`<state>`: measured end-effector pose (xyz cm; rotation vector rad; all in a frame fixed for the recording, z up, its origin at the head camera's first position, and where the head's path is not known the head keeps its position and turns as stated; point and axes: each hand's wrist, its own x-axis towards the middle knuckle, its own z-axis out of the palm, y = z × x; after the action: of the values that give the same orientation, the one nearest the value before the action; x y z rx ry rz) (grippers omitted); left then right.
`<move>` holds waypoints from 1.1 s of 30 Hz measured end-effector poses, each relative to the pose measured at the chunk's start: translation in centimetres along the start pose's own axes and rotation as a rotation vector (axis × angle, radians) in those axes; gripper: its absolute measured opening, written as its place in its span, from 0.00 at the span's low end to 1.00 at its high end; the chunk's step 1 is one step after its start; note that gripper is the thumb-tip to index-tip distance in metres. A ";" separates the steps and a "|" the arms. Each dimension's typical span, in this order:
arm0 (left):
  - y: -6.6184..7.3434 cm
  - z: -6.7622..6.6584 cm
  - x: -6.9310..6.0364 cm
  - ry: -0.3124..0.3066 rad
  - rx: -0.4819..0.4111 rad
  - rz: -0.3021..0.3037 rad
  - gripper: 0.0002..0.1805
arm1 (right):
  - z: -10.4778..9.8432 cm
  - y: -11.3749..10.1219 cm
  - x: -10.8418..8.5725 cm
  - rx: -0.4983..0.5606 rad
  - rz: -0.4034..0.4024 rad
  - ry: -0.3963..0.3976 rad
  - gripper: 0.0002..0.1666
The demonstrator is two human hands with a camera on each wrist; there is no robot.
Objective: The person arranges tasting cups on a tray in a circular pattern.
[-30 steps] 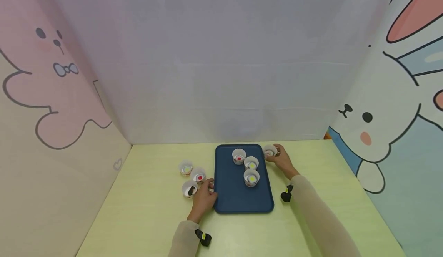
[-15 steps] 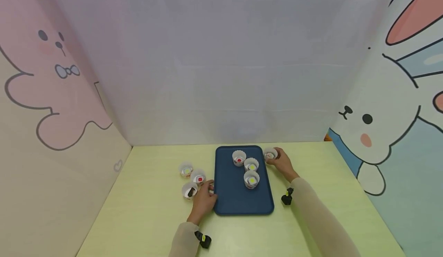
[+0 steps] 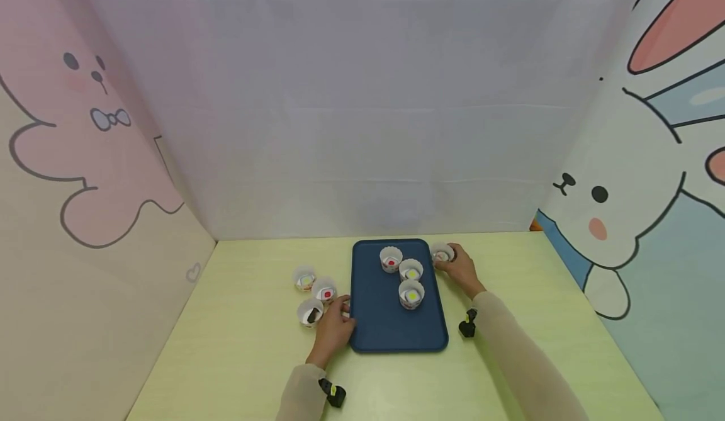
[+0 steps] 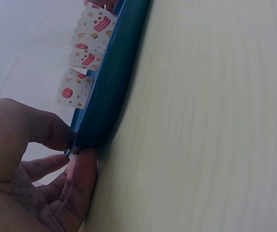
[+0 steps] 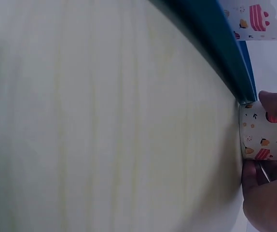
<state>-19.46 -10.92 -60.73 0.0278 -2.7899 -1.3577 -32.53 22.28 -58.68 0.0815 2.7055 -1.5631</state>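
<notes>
A patterned paper cup [image 3: 442,253] sits just outside the far right corner of the blue tray [image 3: 375,320], gripped between the thumb and fingers of the right hand [image 3: 464,270]. The left hand [image 3: 334,329] pinches the tray's left edge, thumb above. Three cups [image 3: 411,295] stand on the tray; three others [image 3: 325,291] cluster on the bench [image 3: 238,345] to its left. Over the last second hardly anything has shifted: both grips hold, so the work seems paused, the gripped cup remaining off the tray.
</notes>
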 end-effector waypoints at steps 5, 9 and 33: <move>0.0 0.0 0.1 0.000 0.010 0.004 0.29 | 0.1 -0.1 -0.2 -0.041 -0.029 0.042 0.39; 0.1 -0.1 0.2 0.003 0.016 0.008 0.29 | 0.1 -0.2 -0.2 -0.055 -0.052 0.058 0.37; 0.0 0.0 -0.2 -0.006 0.003 0.008 0.28 | -0.3 -0.3 -0.7 -0.094 -0.027 0.133 0.36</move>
<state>-19.29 -10.89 -60.73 0.0126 -2.7932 -1.3546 -31.89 22.40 -58.23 0.1536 2.8885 -1.4846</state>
